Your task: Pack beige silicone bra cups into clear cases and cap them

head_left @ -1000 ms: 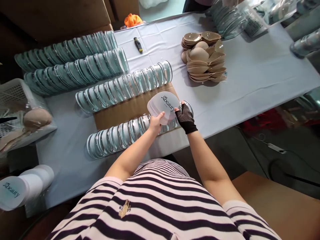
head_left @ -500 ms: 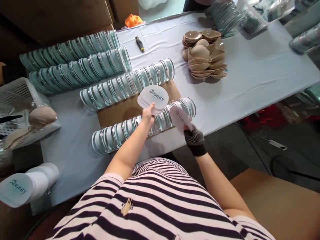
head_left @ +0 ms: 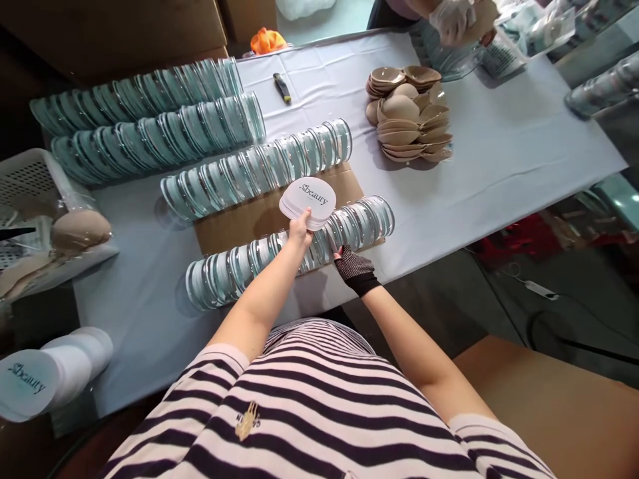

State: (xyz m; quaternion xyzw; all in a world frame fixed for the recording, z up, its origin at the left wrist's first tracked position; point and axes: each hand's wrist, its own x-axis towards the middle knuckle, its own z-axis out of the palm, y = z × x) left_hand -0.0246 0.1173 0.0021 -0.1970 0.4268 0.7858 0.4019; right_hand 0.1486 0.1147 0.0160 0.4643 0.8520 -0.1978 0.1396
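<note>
My left hand (head_left: 301, 229) grips a small stack of rounded white cards (head_left: 310, 199) printed "beauty", its thumb on top. Beneath it runs the nearest row of clear round plastic containers (head_left: 249, 261), lying on their sides on a cardboard sheet (head_left: 229, 227). My right hand (head_left: 353, 267), in a dark fingerless glove, is at the front side of that row. Its fingers pinch a white card (head_left: 331, 238), seen nearly edge-on among the containers; how deep it sits is hard to see. Behind the card stack lies a second row of containers (head_left: 259, 166).
Two more container rows (head_left: 154, 143) lie at the back left. Beige bra pads (head_left: 407, 113) are piled right of centre, near a cutter (head_left: 282, 88). A white basket (head_left: 37, 159) and more cards (head_left: 70, 366) stand left. A co-worker's gloved hand (head_left: 452, 21) works at the far right.
My right hand has moved left with its card, from beside the row's right end to the containers near my left hand. The co-worker's hands have come into view.
</note>
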